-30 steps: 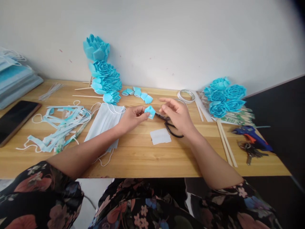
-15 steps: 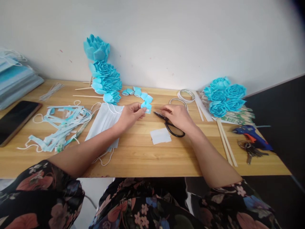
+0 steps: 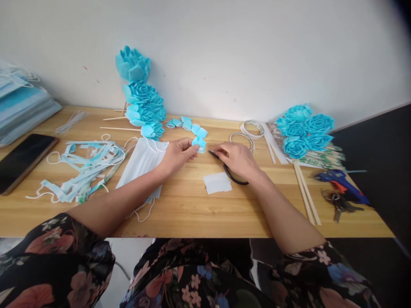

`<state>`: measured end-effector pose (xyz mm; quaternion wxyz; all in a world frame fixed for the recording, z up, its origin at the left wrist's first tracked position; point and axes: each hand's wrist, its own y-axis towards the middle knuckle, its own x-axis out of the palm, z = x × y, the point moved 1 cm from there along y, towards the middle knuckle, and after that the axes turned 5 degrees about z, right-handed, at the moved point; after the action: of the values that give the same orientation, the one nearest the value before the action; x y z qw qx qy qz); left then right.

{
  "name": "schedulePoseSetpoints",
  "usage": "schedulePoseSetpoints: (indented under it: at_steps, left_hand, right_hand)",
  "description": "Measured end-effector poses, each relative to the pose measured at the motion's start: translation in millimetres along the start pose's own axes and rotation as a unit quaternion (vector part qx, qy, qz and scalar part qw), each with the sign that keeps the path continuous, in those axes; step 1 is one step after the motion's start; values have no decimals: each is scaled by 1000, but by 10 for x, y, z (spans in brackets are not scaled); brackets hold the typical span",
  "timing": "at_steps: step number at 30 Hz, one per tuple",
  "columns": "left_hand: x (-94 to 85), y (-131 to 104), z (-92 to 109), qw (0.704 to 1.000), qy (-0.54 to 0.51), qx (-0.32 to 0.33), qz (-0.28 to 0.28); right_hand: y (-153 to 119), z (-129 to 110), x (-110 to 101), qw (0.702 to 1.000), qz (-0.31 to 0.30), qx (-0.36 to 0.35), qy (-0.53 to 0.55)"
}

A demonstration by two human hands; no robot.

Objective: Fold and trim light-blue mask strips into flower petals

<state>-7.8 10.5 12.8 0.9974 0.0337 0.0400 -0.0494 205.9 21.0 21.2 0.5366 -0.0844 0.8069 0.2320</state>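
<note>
My left hand (image 3: 180, 155) pinches a small light-blue piece (image 3: 200, 145) between thumb and fingers, above the middle of the table. Just to its right, my right hand (image 3: 236, 156) is closed over the black scissors (image 3: 236, 176); their blade tip points toward the blue piece, and one handle loop shows below the palm. A white rectangular piece (image 3: 217, 183) lies in front of the scissors. Behind my left hand, several folded blue pieces (image 3: 186, 123) form a curved row. A pleated face mask (image 3: 141, 164) lies partly under my left forearm.
Blue flowers (image 3: 144, 105) stand at the back left, more flowers (image 3: 295, 128) at the right. Tape rolls (image 3: 252, 128), a glue gun (image 3: 345, 185), keys (image 3: 340, 205) and sticks (image 3: 306, 192) lie rightward. Cut strips (image 3: 86, 169), a phone (image 3: 24, 160) and stacked masks (image 3: 25, 109) occupy the left.
My right hand has shifted slightly left and lower over the scissors, covering more of them. The whole view has moved a little; my left hand keeps its pinch on the blue piece.
</note>
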Motion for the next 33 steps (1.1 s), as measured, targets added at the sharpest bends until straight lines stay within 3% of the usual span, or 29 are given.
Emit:
schedulePoseSetpoints:
  at_steps: [8, 11, 15, 18, 25, 33]
  left_hand:
    - [3, 0, 1, 1000, 14, -13, -4]
    - [6, -10, 18, 999, 7, -29, -14]
    - [17, -23, 36, 998, 0, -47, -42]
    - [24, -27, 38, 997, 7, -52, -55]
    - [38, -49, 64, 994, 5, -52, -101]
    - [47, -61, 60, 992, -12, -65, -111]
  right_hand:
    - [14, 48, 27, 995, 0, 83, 55]
    - [-10, 5, 6, 989, 64, 73, 110]
    - [-49, -130, -51, 967, 218, -18, 129]
    - [-59, -210, -63, 949, 273, -112, 107]
    - [-64, -262, -54, 929, 306, -203, 48]
    - [-104, -253, -39, 926, 308, -219, -8]
